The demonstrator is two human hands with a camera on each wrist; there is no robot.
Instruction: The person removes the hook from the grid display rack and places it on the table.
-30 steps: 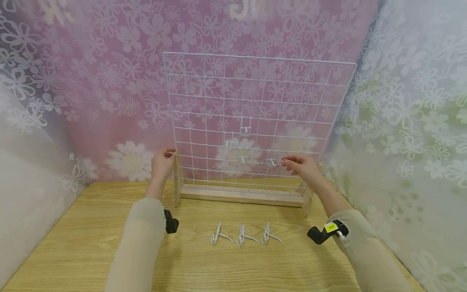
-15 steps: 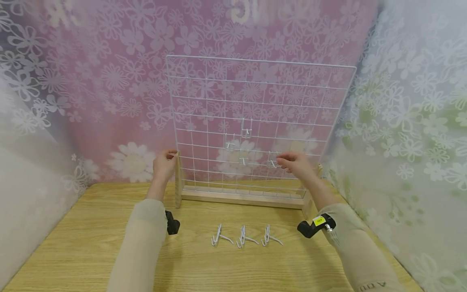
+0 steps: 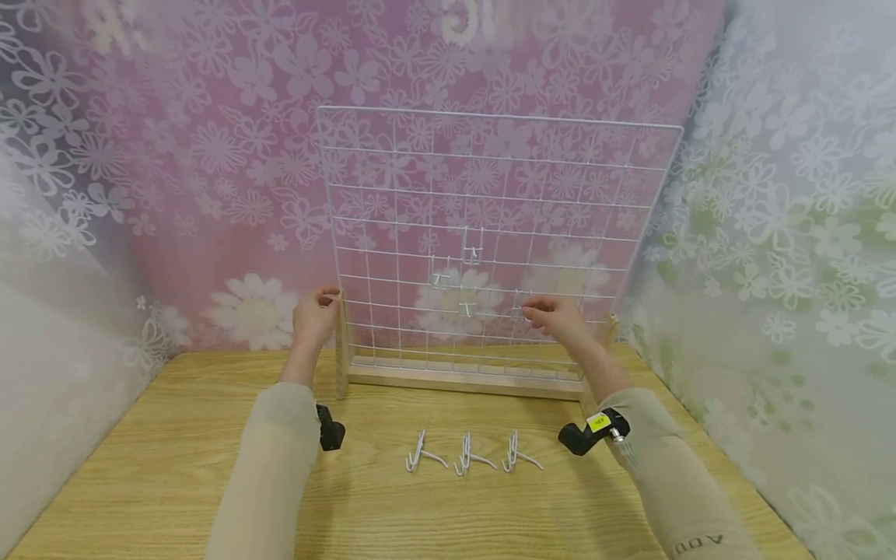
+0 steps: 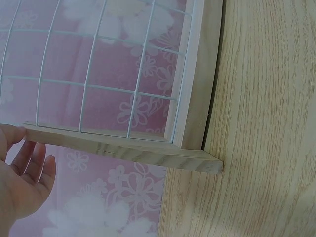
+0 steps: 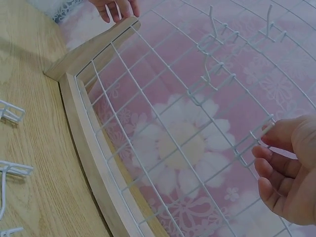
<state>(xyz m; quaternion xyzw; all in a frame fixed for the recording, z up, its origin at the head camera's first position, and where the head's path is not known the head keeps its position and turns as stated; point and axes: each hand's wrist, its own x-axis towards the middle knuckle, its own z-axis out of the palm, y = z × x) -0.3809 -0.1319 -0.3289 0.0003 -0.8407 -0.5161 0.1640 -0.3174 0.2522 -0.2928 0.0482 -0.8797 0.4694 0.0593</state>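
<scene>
A white wire grid panel [image 3: 500,117] stands in a wooden base [image 3: 462,381] on the table. My left hand [image 3: 315,317] holds the top of the left wooden upright [image 4: 98,147], thumb on one side and fingers behind. With thumb and index finger, my right hand [image 3: 560,320] pinches the prong tip of a white wire hook [image 5: 243,154] hanging on the grid's lower right part. Other white hooks hang on the grid: an upper one [image 3: 472,254], one at the left [image 3: 439,280] and a lower one [image 3: 467,309].
Three loose white hooks lie in a row on the wooden table [image 3: 378,513] before the stand: a left one [image 3: 418,453], a middle one [image 3: 467,455] and a right one [image 3: 514,453]. A pink flowered backdrop [image 3: 210,194] rises behind, with pale flowered sheets at both sides.
My right hand has moved left from beside the lower right hook and now pinches its prong. The left hand stays on the upright.
</scene>
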